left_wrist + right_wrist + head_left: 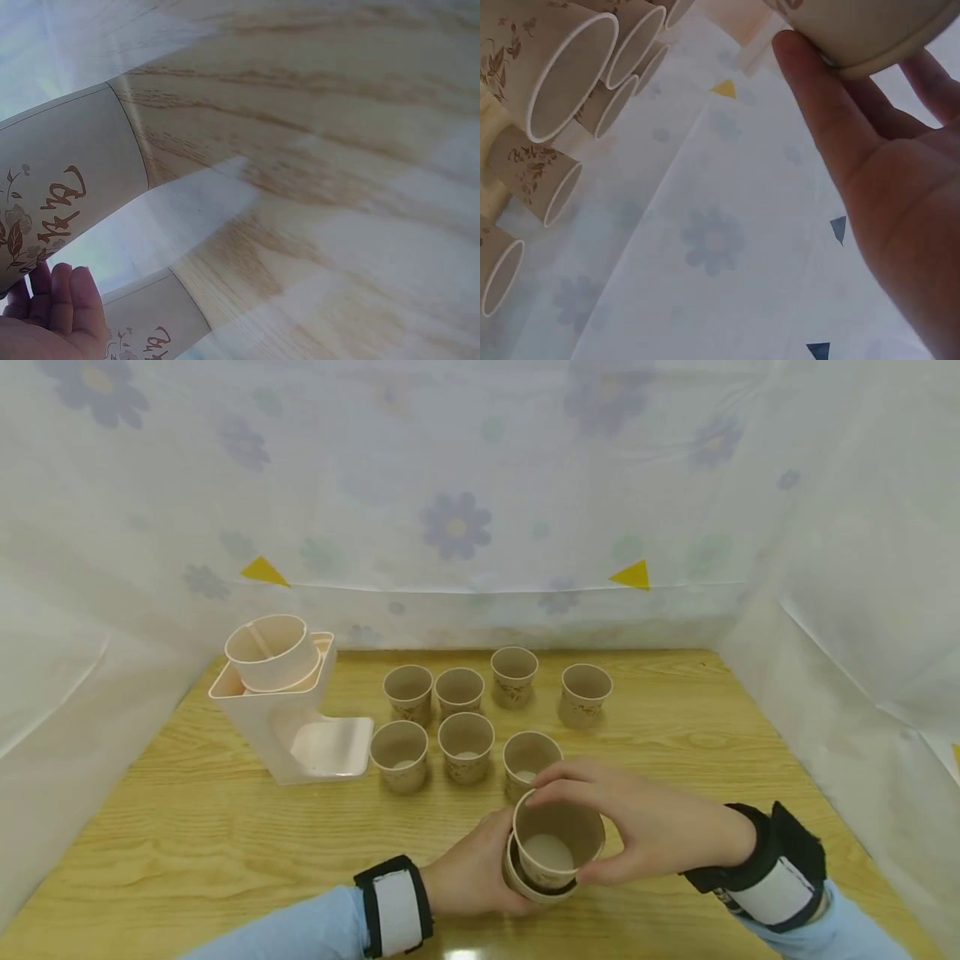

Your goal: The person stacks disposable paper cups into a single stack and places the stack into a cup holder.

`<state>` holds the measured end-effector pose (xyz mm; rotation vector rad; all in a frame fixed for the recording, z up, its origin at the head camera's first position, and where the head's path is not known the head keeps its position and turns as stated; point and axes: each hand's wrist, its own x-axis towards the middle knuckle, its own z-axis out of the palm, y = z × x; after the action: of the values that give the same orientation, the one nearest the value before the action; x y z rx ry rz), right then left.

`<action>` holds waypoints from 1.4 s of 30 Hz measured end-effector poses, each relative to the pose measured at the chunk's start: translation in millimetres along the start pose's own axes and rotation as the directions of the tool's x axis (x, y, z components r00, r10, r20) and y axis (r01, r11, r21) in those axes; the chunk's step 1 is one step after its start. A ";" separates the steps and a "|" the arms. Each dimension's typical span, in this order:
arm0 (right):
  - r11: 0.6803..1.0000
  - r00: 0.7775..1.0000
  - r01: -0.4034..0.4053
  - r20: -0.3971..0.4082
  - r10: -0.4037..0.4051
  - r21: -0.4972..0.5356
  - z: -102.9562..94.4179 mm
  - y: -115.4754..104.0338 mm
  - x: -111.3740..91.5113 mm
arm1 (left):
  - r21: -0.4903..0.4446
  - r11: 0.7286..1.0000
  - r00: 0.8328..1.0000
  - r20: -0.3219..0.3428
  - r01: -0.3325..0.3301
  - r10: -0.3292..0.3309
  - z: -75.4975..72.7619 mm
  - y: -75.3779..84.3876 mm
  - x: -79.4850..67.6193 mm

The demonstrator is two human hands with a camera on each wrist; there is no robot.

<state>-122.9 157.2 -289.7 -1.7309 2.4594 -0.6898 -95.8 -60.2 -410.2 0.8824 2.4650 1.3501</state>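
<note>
The bench (675, 718) leaves room at back right and front left; seven cups (466, 768) crowd the middle, and a pale container (264, 718) blocks back left.

I see purple-flowered white sheeting (540, 510) behind the wood-grain table (262, 843), yellow triangles (633, 576) on it, pale plastic stand (273, 727) at left.

Matt paper cups (553, 837), smooth plastic container (262, 718), wood-grain tbl (225, 835) w/ glossy sheen
</note>
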 end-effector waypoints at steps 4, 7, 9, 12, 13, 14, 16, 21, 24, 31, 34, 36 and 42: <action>0.999 1.000 0.019 0.011 -0.020 0.030 8.2 3.8 0.0 | 0.005 1.000 1.000 0.002 0.008 -0.008 -0.5 0.5 -0.6; 0.998 0.999 0.029 0.014 -0.030 0.056 14.4 6.6 0.0 | 0.012 0.998 0.998 0.011 0.060 -0.060 -1.6 2.3 -2.0; 0.998 0.999 0.030 0.014 -0.030 0.059 19.0 8.9 -0.1 | 0.020 0.996 0.996 0.015 0.087 -0.088 -2.3 3.3 -2.8; 0.998 0.999 0.039 0.011 -0.039 0.042 27.1 12.6 0.3 | 0.023 0.994 0.994 0.018 0.109 -0.109 -2.9 4.5 -3.3; 0.998 0.999 0.046 0.012 -0.046 0.033 29.8 13.8 0.6 | 0.028 0.994 0.994 0.015 0.110 -0.110 -2.9 4.8 -3.4; 0.998 0.998 0.055 0.013 -0.055 0.020 32.4 14.9 1.0 | 0.035 0.993 0.994 0.012 0.111 -0.112 -2.8 5.0 -3.6; 0.998 0.998 0.067 0.016 -0.067 0.010 36.3 17.1 2.6 | 0.033 0.993 0.994 0.009 0.110 -0.110 -2.7 5.6 -3.8; 0.994 0.992 -0.106 -0.059 0.107 0.015 33.7 29.0 11.3 | 0.010 0.992 0.992 0.022 0.127 -0.127 -3.7 6.3 -4.1; 0.962 0.952 -0.273 -0.149 0.268 -0.011 30.8 46.7 22.9 | -0.009 0.989 0.988 0.031 0.150 -0.149 -4.4 6.4 -4.0; 0.887 0.887 -0.458 -0.081 0.454 -0.049 41.9 86.2 40.3 | -0.033 0.987 0.987 0.038 0.157 -0.156 -2.6 6.9 -4.5; 0.866 0.867 -0.498 -0.036 0.497 -0.047 46.9 92.8 40.3 | -0.031 0.987 0.987 0.042 0.159 -0.158 -2.0 7.1 -4.4; 0.862 0.863 -0.505 -0.036 0.503 -0.051 49.0 94.4 39.9 | -0.027 0.986 0.986 0.042 0.162 -0.161 -1.9 7.2 -4.3; 0.878 0.880 -0.474 -0.077 0.470 -0.064 51.0 96.0 40.2 | -0.007 0.987 0.987 0.034 0.160 -0.159 -2.8 7.9 -4.1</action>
<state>-207.3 130.2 -364.5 -1.0558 2.8213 -0.5951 -90.6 -61.4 -402.6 0.6828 2.4436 1.2813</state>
